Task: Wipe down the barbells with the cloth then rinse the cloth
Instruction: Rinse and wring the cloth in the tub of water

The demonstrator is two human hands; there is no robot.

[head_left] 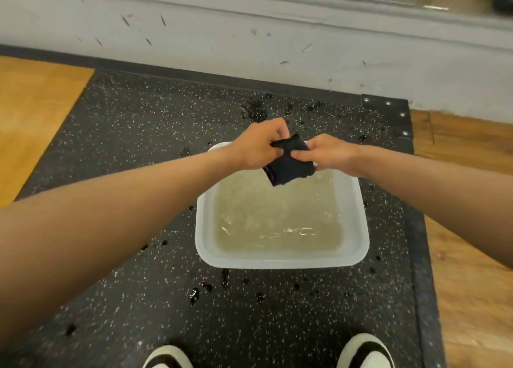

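The cloth (290, 161) sits between both hands, just above the 12 o'clock rim of the tub (281, 259). The left hand (256, 147) grips it from the 9 o'clock side; the right hand (330, 154) grips it from the 3 o'clock side.

The cloth is black, bunched and folded, with a thin purple edge showing at its 8 o'clock corner. Its lower corner hangs over the cloudy, rippled water (277, 215).

Both forearms extend forward and converge over the tub. Left fingers curl over the top of the cloth, thumb pressed on its near face. Right thumb lies across the cloth, fingers wrapped behind.

The translucent tub rests on a speckled black mat (125, 134) marked with dark wet spots. Two shoes (363, 351) appear at 6 o'clock.
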